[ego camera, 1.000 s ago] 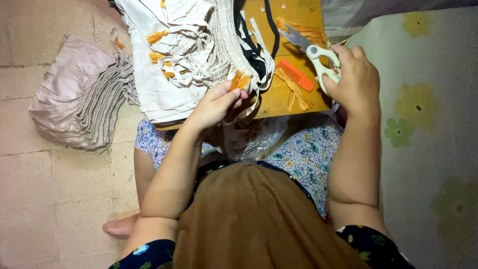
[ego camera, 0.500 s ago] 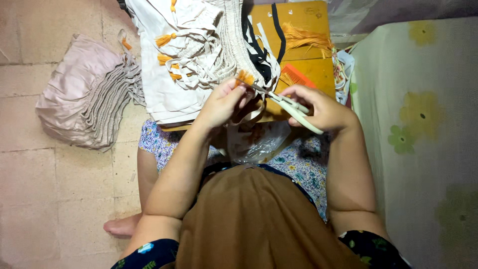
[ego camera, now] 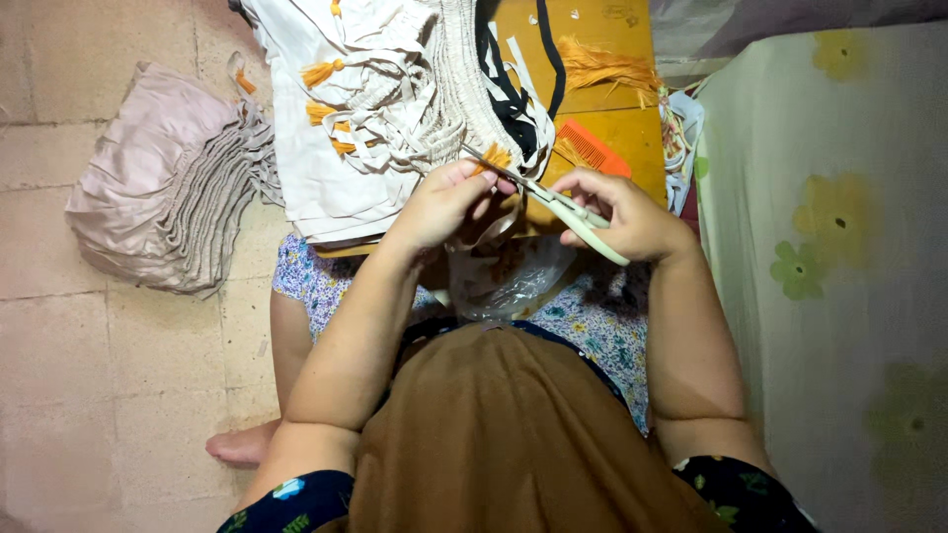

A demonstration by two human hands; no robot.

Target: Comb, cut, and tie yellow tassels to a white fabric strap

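Pinching a small orange tassel [ego camera: 497, 158] between thumb and fingertips, the left hand [ego camera: 446, 202] has its grip clamped on the tuft, which pokes out of the fingers at about one o'clock from the knuckles. The right hand [ego camera: 624, 215] has its grip closed around the pale handles of a pair of scissors [ego camera: 553, 197], whose blades run toward ten o'clock and reach the tassel, the tips lying right at the base of the orange threads. So the tassel sits between the two hands, at the top edge of the left grip and at the far end of the blades, just above the near edge of the wooden counter [ego camera: 632, 128].

On the counter, at eleven o'clock from the left hand, lies a heap of cream garments [ego camera: 336, 118] with corded ties and more orange tassels. An orange comb [ego camera: 592, 148] lies at twelve o'clock from the right hand, close to the fingers, and a loose bundle of orange threads [ego camera: 602, 67] lies farther off in the same direction. A clear plastic bag [ego camera: 509, 276] rests in the lap at six o'clock from the scissors. On the tiled floor at nine o'clock lies a stack of folded pinkish fabric [ego camera: 163, 197].
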